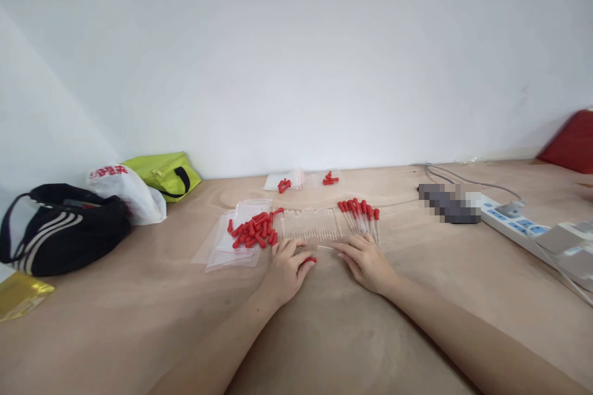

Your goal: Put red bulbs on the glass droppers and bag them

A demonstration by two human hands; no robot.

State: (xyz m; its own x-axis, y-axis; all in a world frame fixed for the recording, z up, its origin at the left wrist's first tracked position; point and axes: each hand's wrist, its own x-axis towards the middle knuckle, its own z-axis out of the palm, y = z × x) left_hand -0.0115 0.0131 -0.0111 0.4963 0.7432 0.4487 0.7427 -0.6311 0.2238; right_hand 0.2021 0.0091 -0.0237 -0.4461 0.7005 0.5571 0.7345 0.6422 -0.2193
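My left hand [287, 270] is closed on a red rubber bulb [311, 259], which pokes out between thumb and forefinger. In the fingers of my right hand [365, 261] is a thin clear tube [326, 249], its free end pointing left at the bulb; the two are apart. Behind my hands lies a row of clear tubes [308, 223]. To its right several droppers [359, 208], tubes with red bulbs on one end, lie side by side. A pile of loose red bulbs [254, 228] rests on clear plastic bags [217, 253] left of the row.
Near the wall lie two small bags with a few red bulbs [284, 185]. At left are a black bag [69, 228], a white plastic bag [130, 194] and a lime-green pouch [164, 174]. A power strip [514, 222] with cables stands at right, beside a blurred dark object [447, 202].
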